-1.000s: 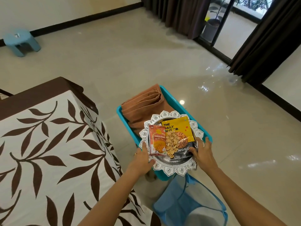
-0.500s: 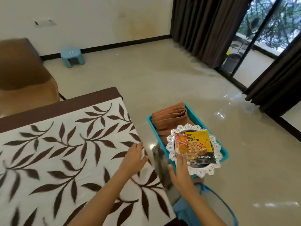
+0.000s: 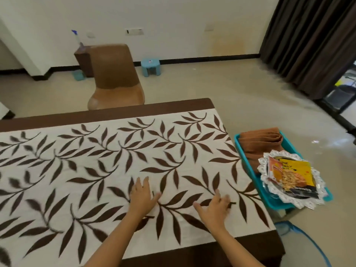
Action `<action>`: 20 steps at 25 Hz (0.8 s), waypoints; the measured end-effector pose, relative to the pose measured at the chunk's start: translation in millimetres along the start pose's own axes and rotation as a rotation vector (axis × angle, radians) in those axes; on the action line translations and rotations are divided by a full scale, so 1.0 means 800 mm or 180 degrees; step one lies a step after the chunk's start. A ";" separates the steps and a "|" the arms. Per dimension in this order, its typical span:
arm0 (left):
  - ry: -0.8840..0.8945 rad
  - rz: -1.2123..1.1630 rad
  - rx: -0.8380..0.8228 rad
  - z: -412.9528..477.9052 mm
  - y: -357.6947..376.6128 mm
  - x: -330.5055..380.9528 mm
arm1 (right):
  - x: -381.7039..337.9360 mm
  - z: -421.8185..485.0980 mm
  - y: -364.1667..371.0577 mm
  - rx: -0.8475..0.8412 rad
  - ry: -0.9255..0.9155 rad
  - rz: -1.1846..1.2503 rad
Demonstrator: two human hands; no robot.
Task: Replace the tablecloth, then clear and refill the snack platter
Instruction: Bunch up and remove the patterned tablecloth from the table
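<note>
A white tablecloth [image 3: 107, 158] with brown leaf print and a brown border covers the table. My left hand [image 3: 142, 195] lies flat on it with fingers spread. My right hand [image 3: 215, 206] rests on the cloth a little to the right, fingers loosely bent, holding nothing. To the right of the table a teal tub [image 3: 248, 166] holds a folded brown cloth [image 3: 259, 140]. A silver snack platter [image 3: 317, 199] sits across the tub's near end with a yellow nut packet [image 3: 292, 177] and an orange packet [image 3: 272, 166] on it.
A brown chair [image 3: 115, 78] stands behind the table's far edge. A small blue stool [image 3: 151, 66] is by the wall. Dark curtains [image 3: 308, 41] hang at the right. A blue basket rim [image 3: 300, 232] shows at the table's near right corner.
Both hands let go of the platter, which stays on the tub, and moved left onto the tablecloth. My view swung left over the table.
</note>
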State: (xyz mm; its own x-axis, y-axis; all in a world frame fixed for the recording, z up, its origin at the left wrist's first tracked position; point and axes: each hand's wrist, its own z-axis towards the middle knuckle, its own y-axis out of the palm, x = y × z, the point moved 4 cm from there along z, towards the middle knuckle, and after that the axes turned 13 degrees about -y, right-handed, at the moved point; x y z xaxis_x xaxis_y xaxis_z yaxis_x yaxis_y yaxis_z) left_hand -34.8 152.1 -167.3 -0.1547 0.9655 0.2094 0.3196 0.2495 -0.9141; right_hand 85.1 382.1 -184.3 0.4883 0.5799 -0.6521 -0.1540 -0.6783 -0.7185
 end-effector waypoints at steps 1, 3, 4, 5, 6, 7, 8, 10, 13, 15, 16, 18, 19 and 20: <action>-0.0363 -0.0118 0.0133 0.001 -0.005 -0.028 | -0.007 -0.004 0.007 0.0191 0.0179 -0.0085; -0.1196 -0.0512 0.0183 0.002 -0.013 -0.073 | -0.014 -0.004 0.015 0.0480 0.0595 0.0070; -0.1579 -0.0788 0.0143 0.003 -0.015 -0.094 | -0.015 -0.001 0.020 0.0556 0.0795 0.0175; -0.1881 -0.1056 0.0078 0.006 -0.015 -0.111 | -0.016 0.005 0.024 0.0593 0.0974 0.0216; -0.2088 -0.1246 0.0002 0.008 -0.013 -0.126 | -0.019 0.011 0.030 0.0576 0.1098 0.0197; -0.2178 -0.1322 -0.0077 0.012 -0.009 -0.136 | -0.021 0.016 0.034 0.0556 0.1161 0.0155; -0.2156 -0.1283 -0.0150 0.017 -0.004 -0.143 | -0.024 0.022 0.037 0.0549 0.1162 0.0127; -0.1920 -0.1070 -0.0202 0.025 0.002 -0.144 | -0.031 0.035 0.044 0.0549 0.0995 0.0091; -0.1469 -0.1027 -0.0091 0.044 0.005 -0.145 | -0.042 0.058 0.055 0.0555 0.0594 0.0127; -0.1097 -0.1024 0.0010 0.054 0.003 -0.144 | -0.054 0.072 0.060 0.0502 0.0267 0.0135; -0.0917 -0.1038 0.0030 0.060 0.003 -0.144 | -0.060 0.080 0.066 0.0426 0.0099 0.0085; -0.0527 -0.1010 -0.0016 0.072 0.003 -0.137 | -0.073 0.093 0.078 0.0257 -0.0218 -0.0048; -0.0331 -0.0993 -0.0081 0.076 0.003 -0.131 | -0.079 0.099 0.084 0.0173 -0.0358 -0.0093; -0.0141 -0.0975 -0.0161 0.080 0.003 -0.123 | -0.085 0.106 0.090 0.0083 -0.0491 -0.0126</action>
State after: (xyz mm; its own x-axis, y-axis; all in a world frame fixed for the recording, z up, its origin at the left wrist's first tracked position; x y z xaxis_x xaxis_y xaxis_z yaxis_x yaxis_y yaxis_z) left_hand -79.0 52.6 -212.1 -0.2914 0.8409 0.4561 0.2977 0.5328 -0.7921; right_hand -32.4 332.3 -212.2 0.3570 0.6698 -0.6511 -0.1603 -0.6428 -0.7491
